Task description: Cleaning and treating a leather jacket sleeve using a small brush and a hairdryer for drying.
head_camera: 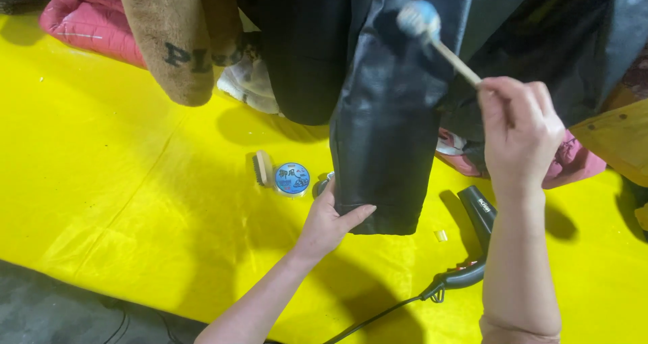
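A black leather jacket hangs in front of me, and its sleeve (388, 125) drops down the middle. My left hand (329, 224) grips the sleeve's cuff from the left and holds it taut. My right hand (518, 129) is closed around the wooden handle of a small brush (420, 18), whose pale blue-white head rests blurred against the upper sleeve.
Yellow sheeting (121, 202) covers the floor. On it lie a wooden brush (262, 168), a round blue tin (292, 179), and a black hair dryer (478, 212) with its cord. A brown garment (177, 40) hangs at the left, pink padded clothing (88, 20) lies behind.
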